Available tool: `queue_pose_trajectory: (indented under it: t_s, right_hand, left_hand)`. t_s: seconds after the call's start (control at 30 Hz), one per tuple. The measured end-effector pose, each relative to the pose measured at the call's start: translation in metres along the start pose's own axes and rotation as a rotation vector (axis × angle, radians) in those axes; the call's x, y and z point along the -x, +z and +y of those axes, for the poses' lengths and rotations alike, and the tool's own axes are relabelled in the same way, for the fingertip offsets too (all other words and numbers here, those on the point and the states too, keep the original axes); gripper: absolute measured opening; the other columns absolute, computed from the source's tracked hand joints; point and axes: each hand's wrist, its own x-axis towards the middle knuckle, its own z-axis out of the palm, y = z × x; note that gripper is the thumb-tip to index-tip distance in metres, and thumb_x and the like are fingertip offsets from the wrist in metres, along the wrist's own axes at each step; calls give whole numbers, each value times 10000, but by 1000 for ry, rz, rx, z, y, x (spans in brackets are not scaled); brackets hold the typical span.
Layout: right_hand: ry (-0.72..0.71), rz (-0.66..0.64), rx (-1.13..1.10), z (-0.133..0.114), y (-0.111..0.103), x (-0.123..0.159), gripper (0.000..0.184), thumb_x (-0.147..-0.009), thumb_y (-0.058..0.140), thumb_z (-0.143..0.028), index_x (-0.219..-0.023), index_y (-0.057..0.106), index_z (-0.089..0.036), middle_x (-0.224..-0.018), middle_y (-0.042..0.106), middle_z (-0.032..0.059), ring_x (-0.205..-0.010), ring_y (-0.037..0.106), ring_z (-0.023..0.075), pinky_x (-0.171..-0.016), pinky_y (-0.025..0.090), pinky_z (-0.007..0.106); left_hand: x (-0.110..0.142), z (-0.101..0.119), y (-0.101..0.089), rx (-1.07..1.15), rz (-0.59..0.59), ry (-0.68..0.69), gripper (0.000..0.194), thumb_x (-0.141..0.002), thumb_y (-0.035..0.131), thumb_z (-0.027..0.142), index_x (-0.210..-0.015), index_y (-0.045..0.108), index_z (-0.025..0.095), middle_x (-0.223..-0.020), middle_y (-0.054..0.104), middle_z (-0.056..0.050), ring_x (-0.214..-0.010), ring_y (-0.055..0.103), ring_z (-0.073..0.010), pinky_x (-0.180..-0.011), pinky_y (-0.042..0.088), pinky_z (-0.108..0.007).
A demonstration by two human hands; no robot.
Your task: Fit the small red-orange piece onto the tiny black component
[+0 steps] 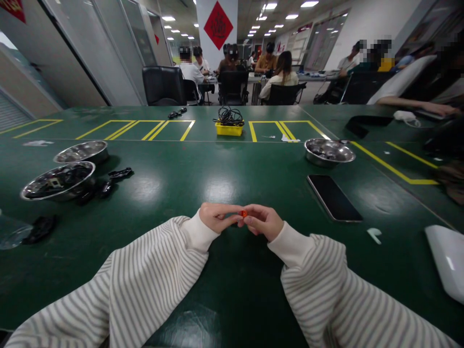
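Note:
My left hand (217, 217) and my right hand (264, 221) meet over the green table (232, 290), just in front of me. Both are closed in a pinch on a small orange part (244, 213) held between the fingertips. Most of the part is hidden by the fingers. Both arms wear striped cream sleeves and rest on the tabletop.
Two steel bowls (60, 180) with dark parts stand at the left, loose black pieces (119, 173) beside them. Another steel bowl (329, 151) and a dark phone (334, 197) lie to the right. A yellow tray of black cables (228, 124) sits farther back. A white object (447, 258) lies at the right edge. Several people sit beyond.

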Motion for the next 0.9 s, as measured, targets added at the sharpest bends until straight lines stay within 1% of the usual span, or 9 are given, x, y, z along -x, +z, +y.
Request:
queue_pose_trajectory:
  t_s: [0.1,0.17,0.23,0.33,0.4,0.47,0.53,0.67,0.9]
  right_hand:
    - [33,18,-64,0,0,-2,285,-572,656,-369,-725,571,-144,-545,605,-3,-316,377,24,-309,237,173]
    - [50,45,-55,0,0,-2,267,-571,656,-367,-677,571,-137,-515,596,-6,-304,362,19,-304,228,172]
    - [56,99,-32,-1,-1,-3,253,-563,662,-352,-652,572,-132,-498,588,-11,-304,363,17,-302,233,168]
    - [74,213,23,-4,-4,-4,236,-529,687,-306,-637,571,-131,-489,577,-23,-328,403,23,-300,252,155]
    - [117,234,76,-6,-7,-5,228,-513,698,-271,-641,570,-131,-473,569,-28,-357,455,42,-301,273,147]
    - [151,205,116,-6,-10,-6,230,-509,700,-249,-660,574,-131,-485,579,-21,-416,525,76,-314,314,149]
    - [155,177,134,-5,-13,-6,240,-511,700,-237,-690,578,-132,-547,610,1,-492,580,114,-342,366,163]
    - [109,192,178,0,-16,-6,256,-505,701,-200,-729,592,-140,-659,644,26,-571,609,143,-379,425,187]
    - [48,195,255,2,-12,-4,210,-558,667,-220,-752,631,-150,-730,658,47,-630,612,151,-406,472,196]
  left_hand:
    - [1,0,-1,5,-63,-21,255,-738,508,332,-824,653,141,-449,549,11,-354,379,-25,-381,306,-132]
    - [1,0,-1,-21,-84,-58,293,-738,495,370,-846,646,144,-395,488,32,-335,341,-25,-369,283,-137]
    - [2,-2,-1,-77,-116,-135,364,-712,500,433,-900,625,147,-339,376,68,-313,281,-27,-354,245,-147]
    - [1,-5,-1,-188,-240,-276,485,-634,526,530,-944,595,164,-355,330,83,-323,289,-36,-366,224,-161]
    - [-1,-5,-1,-259,-368,-340,453,-626,520,541,-908,604,196,-388,381,69,-350,347,-47,-387,231,-164]
    - [-2,-6,-1,-311,-475,-373,368,-661,498,504,-874,616,227,-419,428,55,-385,396,-58,-410,247,-166]
    - [-3,-7,1,-328,-521,-381,318,-688,485,468,-863,624,242,-429,446,50,-405,416,-62,-429,258,-166]
    - [-2,-9,2,-287,-455,-394,339,-676,496,492,-821,641,222,-405,419,55,-377,376,-47,-420,248,-162]
    - [4,-11,2,-228,-315,-362,389,-648,502,542,-768,648,202,-381,360,69,-347,310,-29,-401,234,-160]
